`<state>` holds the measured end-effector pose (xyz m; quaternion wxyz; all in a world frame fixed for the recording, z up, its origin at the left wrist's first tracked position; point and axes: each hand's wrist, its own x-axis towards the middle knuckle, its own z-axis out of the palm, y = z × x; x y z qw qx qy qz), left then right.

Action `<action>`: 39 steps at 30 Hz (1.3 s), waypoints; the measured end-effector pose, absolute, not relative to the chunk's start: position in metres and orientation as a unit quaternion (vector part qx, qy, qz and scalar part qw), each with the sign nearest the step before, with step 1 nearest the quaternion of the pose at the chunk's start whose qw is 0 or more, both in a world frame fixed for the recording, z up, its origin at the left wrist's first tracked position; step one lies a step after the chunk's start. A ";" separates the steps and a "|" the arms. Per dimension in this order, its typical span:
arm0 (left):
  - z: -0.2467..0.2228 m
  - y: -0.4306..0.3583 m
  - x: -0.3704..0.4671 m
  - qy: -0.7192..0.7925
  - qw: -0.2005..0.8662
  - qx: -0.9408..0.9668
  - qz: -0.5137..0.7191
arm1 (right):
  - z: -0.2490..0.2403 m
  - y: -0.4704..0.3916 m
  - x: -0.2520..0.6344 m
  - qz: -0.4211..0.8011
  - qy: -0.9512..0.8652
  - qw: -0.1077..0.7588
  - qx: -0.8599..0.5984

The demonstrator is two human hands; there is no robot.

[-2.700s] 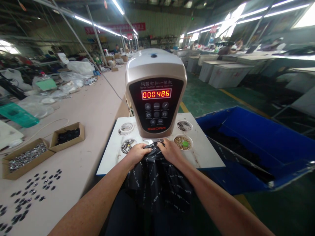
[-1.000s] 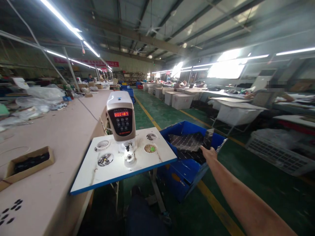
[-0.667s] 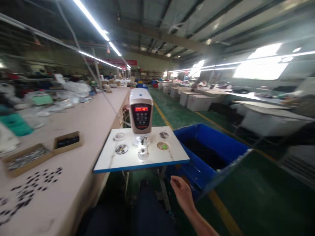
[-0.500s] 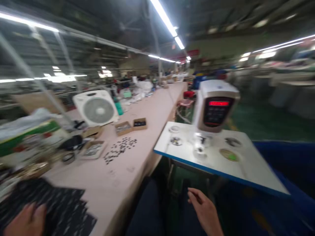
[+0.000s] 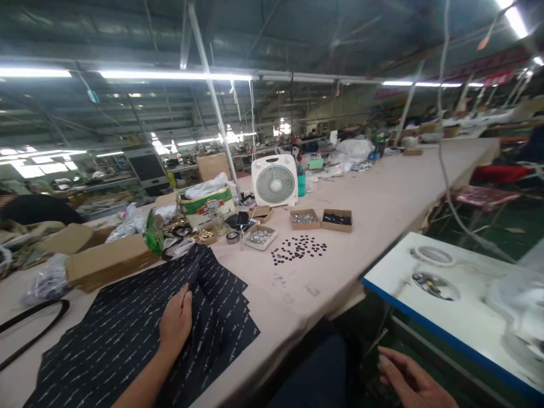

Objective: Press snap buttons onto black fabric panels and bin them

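Observation:
My left hand (image 5: 176, 320) is closed on the upper part of a dark patterned fabric piece (image 5: 140, 306), thumb on top, with the cloth bunching up beside the fingers. More pieces of the same cloth with stepped edges lie layered beneath on the table. My right hand (image 5: 412, 379) hangs low in front of the white machine table (image 5: 382, 266). Its fingers are loosely bent, thumb near the index finger, and no object shows in them. Small black round pieces (image 5: 297, 247) are scattered on the pink-covered table (image 5: 272, 306) beyond the fabric.
Small boxes of metal parts (image 5: 260, 237) and black parts (image 5: 336, 220) stand behind the scattered pieces. A white box fan (image 5: 275, 180) is farther back. Cardboard boxes (image 5: 110, 260) are at left. A cable (image 5: 446, 170) hangs at right, near a red stool (image 5: 487, 197).
My view has swung left, so the machine head has mostly gone out of frame at right. My left hand, earlier lying on the fabric stack, now grips a piece and bunches it.

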<state>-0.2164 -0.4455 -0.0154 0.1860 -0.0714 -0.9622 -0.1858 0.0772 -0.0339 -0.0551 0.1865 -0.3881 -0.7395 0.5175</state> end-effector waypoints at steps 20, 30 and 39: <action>0.101 -0.303 -0.168 -0.857 0.068 -0.483 -0.168 | 0.025 -0.062 0.023 0.733 -0.644 0.176 -0.129; 0.084 -0.237 -0.143 -0.721 -0.339 -0.536 -0.280 | 0.079 -0.073 0.045 0.213 -0.922 0.322 -0.033; 0.085 -0.235 -0.127 -0.725 -0.381 -0.542 -0.189 | 0.038 -0.078 0.018 0.347 -0.936 0.048 -0.021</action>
